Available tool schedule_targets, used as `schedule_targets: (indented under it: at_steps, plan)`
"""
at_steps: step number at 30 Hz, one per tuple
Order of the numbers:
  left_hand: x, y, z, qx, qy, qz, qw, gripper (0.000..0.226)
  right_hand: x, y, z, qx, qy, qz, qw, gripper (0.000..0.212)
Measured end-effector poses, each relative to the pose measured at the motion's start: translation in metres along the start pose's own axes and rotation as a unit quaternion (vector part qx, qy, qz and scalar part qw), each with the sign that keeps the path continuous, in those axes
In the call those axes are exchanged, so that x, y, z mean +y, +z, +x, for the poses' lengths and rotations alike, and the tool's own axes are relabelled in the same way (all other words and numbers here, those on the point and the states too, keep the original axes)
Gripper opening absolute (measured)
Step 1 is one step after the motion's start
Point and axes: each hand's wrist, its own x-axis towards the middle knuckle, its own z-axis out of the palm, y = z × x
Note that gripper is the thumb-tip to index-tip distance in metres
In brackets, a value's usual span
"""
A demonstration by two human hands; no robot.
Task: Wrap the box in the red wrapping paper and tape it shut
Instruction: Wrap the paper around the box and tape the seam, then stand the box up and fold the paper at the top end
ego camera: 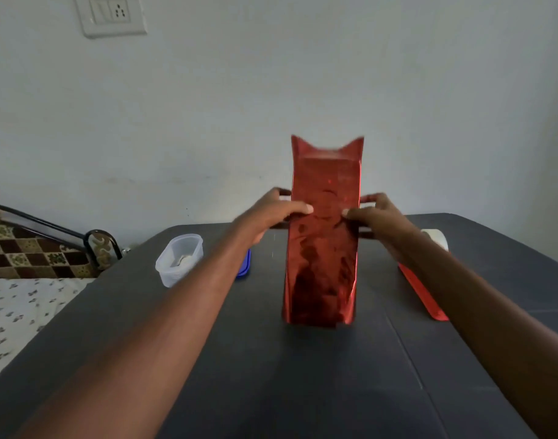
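1. Two bare forearms reach forward from the camera over the dark grey tabletop (271, 375) toward the tall box wrapped in shiny red foil paper (322, 248), which stands upright on its end near the middle of that tabletop.
2. Left hand (271, 213) grips the wrapped box at mid-height from its left side, thumb pressed on the front face and fingers curled around behind.
3. Right hand (377, 217) grips the same box from its right side at the same height, thumb on the front face, fingers wrapped behind.
4. At the top of the box the red paper stands open, with two pointed flaps rising at the left and right corners.
5. Left of the box, a clear plastic tub (179, 259) sits on the tabletop; a blue lid (244, 264) shows between it and the box, partly hidden by the left forearm.
6. Right of the box, a red roll of wrapping paper (422, 294) lies flat, and behind it sits a white roll of tape (436, 237), both partly covered by the right forearm.
7. Far left of the box, beyond the table edge, is a bed with a patterned sheet (21, 305).
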Motion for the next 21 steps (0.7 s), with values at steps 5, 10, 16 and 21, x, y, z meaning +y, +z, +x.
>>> schedule_targets:
  at_steps: [5, 10, 16, 21]
  plan:
    - [0.043, -0.024, -0.010, 0.031, 0.092, 0.081, 0.992, 0.065, -0.043, -0.013, 0.008, -0.074, -0.103, -0.033, 0.991, 0.068]
    - [0.016, -0.018, -0.017, 0.021, 0.064, 0.186, 0.980, 0.089, -0.023, -0.011, 0.007, -0.108, -0.116, -0.098, 0.982, 0.077]
    - [-0.024, -0.007, -0.038, -0.062, 0.036, 0.209, 0.975, 0.091, 0.019, -0.020, -0.003, -0.178, -0.056, -0.156, 0.970, 0.084]
    - [-0.024, -0.015, -0.044, -0.105, 0.021, 0.198, 0.974, 0.084, 0.019, -0.023, -0.011, -0.223, -0.046, -0.105, 0.968, 0.068]
